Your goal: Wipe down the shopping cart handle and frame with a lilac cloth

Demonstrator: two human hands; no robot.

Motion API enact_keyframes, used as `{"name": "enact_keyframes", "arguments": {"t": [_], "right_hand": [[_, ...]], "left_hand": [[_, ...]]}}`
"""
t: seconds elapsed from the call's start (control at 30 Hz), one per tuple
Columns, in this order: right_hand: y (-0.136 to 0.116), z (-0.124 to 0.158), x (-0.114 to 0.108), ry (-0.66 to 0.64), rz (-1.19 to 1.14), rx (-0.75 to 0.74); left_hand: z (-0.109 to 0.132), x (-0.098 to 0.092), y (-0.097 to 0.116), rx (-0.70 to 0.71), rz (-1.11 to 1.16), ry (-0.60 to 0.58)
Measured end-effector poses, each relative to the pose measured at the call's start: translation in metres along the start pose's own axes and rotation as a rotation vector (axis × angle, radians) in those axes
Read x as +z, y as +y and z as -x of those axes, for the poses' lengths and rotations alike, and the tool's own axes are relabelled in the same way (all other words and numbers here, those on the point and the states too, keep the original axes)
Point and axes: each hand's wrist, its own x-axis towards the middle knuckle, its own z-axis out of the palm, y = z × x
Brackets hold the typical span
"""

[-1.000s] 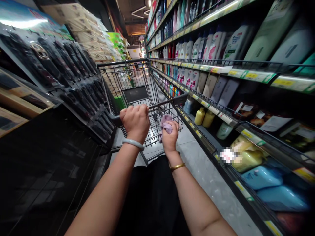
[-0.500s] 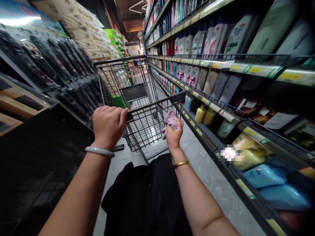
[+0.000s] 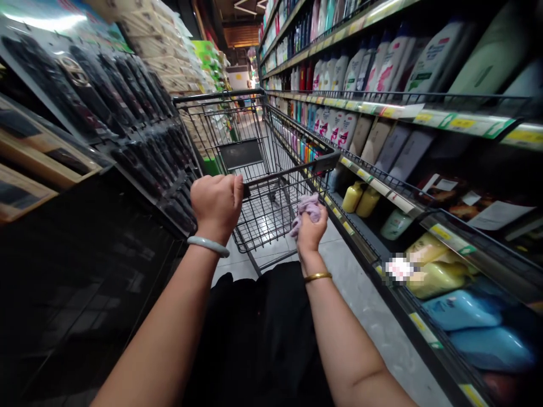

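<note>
My left hand (image 3: 217, 204) is wrapped round the left end of the handle (image 3: 282, 174) of a black wire shopping cart (image 3: 263, 217). A pale bangle (image 3: 208, 246) sits on that wrist. Off the handle, just below its right part, my right hand (image 3: 313, 227) is closed on a crumpled light purple cloth (image 3: 306, 212). Its wrist wears a gold bangle (image 3: 318, 277). The cloth hangs a little out of the fist, close to the cart's wire side. Through the cart's wires the tiled floor shows.
Shelves on the right carry rows of shampoo bottles (image 3: 435, 56), yellow pump bottles (image 3: 353, 196) and blue bottles (image 3: 462, 310); their edge (image 3: 373, 249) runs close beside the cart. Packaged belts (image 3: 102, 79) hang on the left above a black stand (image 3: 72, 282). Stacked packs (image 3: 146, 42) stand beyond.
In the view, my hands and the cart have shifted right, and my left hand is also a little higher. The grip on the handle and the cloth stays the same.
</note>
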Motion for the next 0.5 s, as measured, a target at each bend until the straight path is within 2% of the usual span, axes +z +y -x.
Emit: {"name": "enact_keyframes", "arguments": {"t": [0.1,0.23,0.3,0.4,0.43,0.5], "right_hand": [[-0.008,0.014,0.005,0.003,-0.050,-0.010],[-0.023,0.033,0.013,-0.224,-0.092,-0.232],[-0.022,0.027,0.010,-0.188,-0.088,-0.239],[-0.014,0.014,0.003,-0.007,-0.046,-0.147],[-0.012,0.014,0.002,0.016,-0.030,-0.138],[-0.014,0.021,0.005,-0.048,-0.014,-0.193]], "left_hand": [[0.000,0.003,0.003,-0.021,-0.001,0.053],[-0.001,0.006,0.005,-0.032,0.019,0.078],[-0.001,0.006,0.005,-0.011,0.024,0.080],[-0.001,0.006,0.006,-0.006,0.017,0.092],[-0.001,0.006,0.006,-0.019,0.014,0.093],[-0.001,0.007,0.007,-0.050,0.009,0.088]]}}
